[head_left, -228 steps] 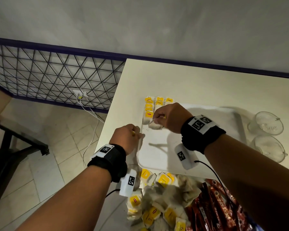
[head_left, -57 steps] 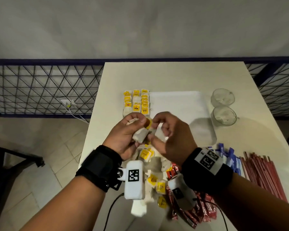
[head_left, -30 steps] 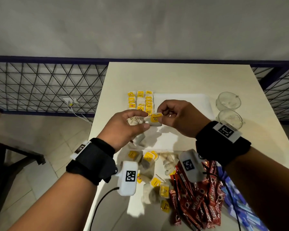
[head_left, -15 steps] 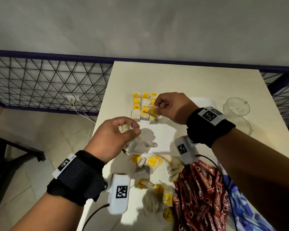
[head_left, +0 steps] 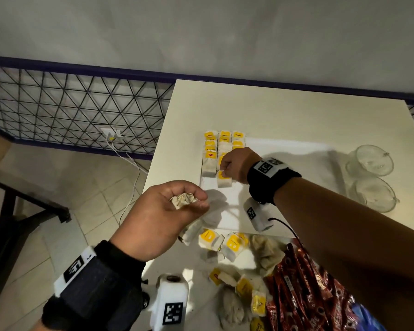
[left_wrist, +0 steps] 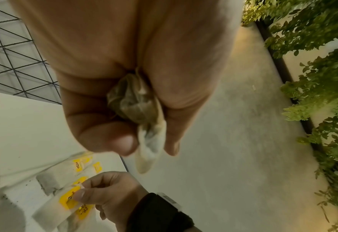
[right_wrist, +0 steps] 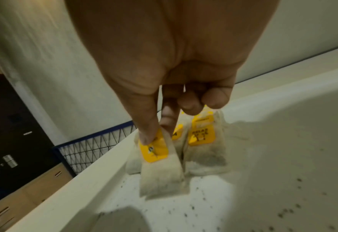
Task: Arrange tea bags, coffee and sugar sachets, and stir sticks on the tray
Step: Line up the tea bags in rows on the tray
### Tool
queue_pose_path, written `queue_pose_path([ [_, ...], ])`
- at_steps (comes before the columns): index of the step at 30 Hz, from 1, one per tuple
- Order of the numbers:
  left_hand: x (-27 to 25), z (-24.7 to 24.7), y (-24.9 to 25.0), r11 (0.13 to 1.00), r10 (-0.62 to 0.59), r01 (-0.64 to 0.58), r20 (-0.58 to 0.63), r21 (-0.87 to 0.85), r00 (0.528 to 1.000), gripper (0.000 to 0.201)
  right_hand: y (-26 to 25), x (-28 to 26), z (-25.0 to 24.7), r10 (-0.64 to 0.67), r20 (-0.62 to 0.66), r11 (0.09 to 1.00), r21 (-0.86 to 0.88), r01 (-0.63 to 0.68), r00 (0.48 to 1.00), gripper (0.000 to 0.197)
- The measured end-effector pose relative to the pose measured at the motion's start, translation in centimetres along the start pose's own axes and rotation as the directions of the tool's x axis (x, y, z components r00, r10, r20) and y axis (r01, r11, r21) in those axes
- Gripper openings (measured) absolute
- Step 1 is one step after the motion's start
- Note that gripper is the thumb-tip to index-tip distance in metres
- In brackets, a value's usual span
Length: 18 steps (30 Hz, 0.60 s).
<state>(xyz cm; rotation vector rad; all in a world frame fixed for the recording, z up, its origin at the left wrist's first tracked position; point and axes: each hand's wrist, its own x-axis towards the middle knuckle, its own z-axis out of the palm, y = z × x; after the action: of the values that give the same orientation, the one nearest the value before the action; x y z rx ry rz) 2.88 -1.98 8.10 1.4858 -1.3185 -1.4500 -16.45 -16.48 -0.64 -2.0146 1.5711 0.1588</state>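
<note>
A white tray (head_left: 285,187) lies on the table with three rows of yellow-tagged tea bags (head_left: 210,151) along its left side. My right hand (head_left: 224,169) pinches a tea bag (right_wrist: 160,164) by its yellow tag between thumb and forefinger. The bag's lower end touches the tray at the near end of the rows (head_left: 224,180). My left hand (head_left: 194,201) hovers over the tray's near left corner and grips a crumpled tea bag (left_wrist: 136,103). Another bag hangs below that hand (head_left: 189,232).
Loose tea bags (head_left: 225,244) are heaped on the table in front of the tray. Red coffee sachets (head_left: 296,295) lie to their right, with blue sachets (head_left: 366,318) at the bottom edge. Two glass cups (head_left: 368,161) stand right of the tray. The table's left edge drops to a tiled floor.
My right hand has carried the tagged tea bag from mid-air down to the near end of the rows on the tray. The left hand stays raised with its crumpled bag.
</note>
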Motion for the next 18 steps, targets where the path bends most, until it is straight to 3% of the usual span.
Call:
queue_pose_path([
  [7,0.5,-0.3,-0.4,0.999,-0.025,0.025,0.004,-0.025,1.000,0.014,1.1,1.6,0.4,0.032,-0.090,0.998,0.049,-0.028,0.995,0.022],
  [13,0.6,-0.2,-0.4,1.000,-0.025,0.025,0.014,0.012,1.000,0.008,1.3,1.9,0.5,0.052,-0.104,0.997,0.066,-0.046,0.993,0.020],
  [18,0.3,-0.2,0.2,1.000,-0.004,0.004,0.039,0.016,0.999,0.019,1.4,1.9,0.2,0.096,-0.049,0.995,0.006,-0.096,0.994,0.025],
])
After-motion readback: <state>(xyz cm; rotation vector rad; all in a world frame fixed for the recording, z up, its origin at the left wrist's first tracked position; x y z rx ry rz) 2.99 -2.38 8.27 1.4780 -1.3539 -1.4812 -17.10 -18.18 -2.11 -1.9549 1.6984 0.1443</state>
